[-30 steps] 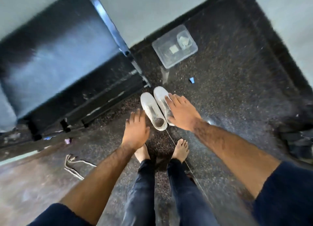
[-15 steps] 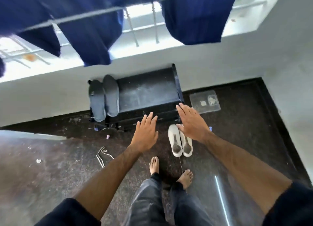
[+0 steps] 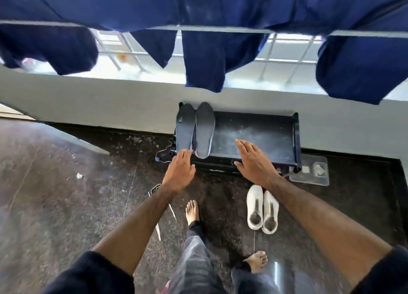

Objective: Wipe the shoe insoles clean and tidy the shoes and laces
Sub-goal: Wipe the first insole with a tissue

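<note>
Compared with half a second earlier, the view is closer to the low black bench [image 3: 254,132] against the wall, and the blue cloths [image 3: 205,60] hanging on the rail fill more of the top of the picture. Both hands have moved forward from above the shoes to the bench's front edge. The left hand [image 3: 180,172] is spread flat and empty, its fingertips just at the heel ends of the two dark insoles [image 3: 195,128], which lie side by side at the bench's left end; whether it touches them cannot be told. The right hand [image 3: 254,161] is also open and empty, palm down over the middle of the bench front.

The pair of white shoes [image 3: 262,207] stands together on the dark speckled floor [image 3: 55,194], toes toward the bench, under the right forearm and apart from both hands. A white lace [image 3: 154,189] lies on the floor beside the left forearm. A clear plastic container [image 3: 311,171] sits on the floor at the bench's right end. The person's feet are bare.

No brand, label or writing can be read anywhere.
</note>
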Demonstrator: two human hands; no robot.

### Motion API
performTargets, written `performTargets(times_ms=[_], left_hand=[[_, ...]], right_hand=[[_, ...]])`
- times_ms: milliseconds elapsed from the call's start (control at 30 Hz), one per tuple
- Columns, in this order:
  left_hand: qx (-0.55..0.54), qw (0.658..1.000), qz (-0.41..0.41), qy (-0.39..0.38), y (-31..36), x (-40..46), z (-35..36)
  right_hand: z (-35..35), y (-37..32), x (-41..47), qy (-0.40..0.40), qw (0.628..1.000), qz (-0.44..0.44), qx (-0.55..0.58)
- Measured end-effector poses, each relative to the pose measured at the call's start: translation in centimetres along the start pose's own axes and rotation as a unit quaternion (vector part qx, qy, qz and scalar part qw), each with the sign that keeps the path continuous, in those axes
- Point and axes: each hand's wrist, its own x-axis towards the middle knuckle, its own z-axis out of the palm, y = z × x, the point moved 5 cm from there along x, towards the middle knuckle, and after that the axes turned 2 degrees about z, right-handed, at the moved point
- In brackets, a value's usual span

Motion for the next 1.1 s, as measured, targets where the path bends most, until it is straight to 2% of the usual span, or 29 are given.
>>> performTargets(times_ms=[200,400,567,867,1000,1100], left_hand=[[-0.098,0.994,-0.042,-0.007,-8.3,8.0,-1.1],[-0.193,0.977,-0.082,-0.045,-13.2,14.8,0.7],[-0.234,0.965,-0.114,-0.041,-14.2,18.1,2.5],[-0.163,0.976,-0.142,0.019,-14.3,19.4,2.9],[-0.258,0.954,-0.147,0.031,-14.5,19.0,2.7],[-0.313,0.939,-0.142,0.025,-14.4,17.8,2.2]], right_hand=[[4.6,-5.5,9.1,-0.05,0.996,0.045,0.054],[9.9,-8.5,15.7,-0.106,0.98,0.104,0.131],[12.9,-8.9,19.0,-0.144,0.963,0.145,0.176],[14.8,-7.9,20.6,-0.162,0.95,0.174,0.205],[14.5,-7.9,20.9,-0.157,0.946,0.181,0.22],[13.5,-8.0,20.8,-0.132,0.926,0.217,0.28]])
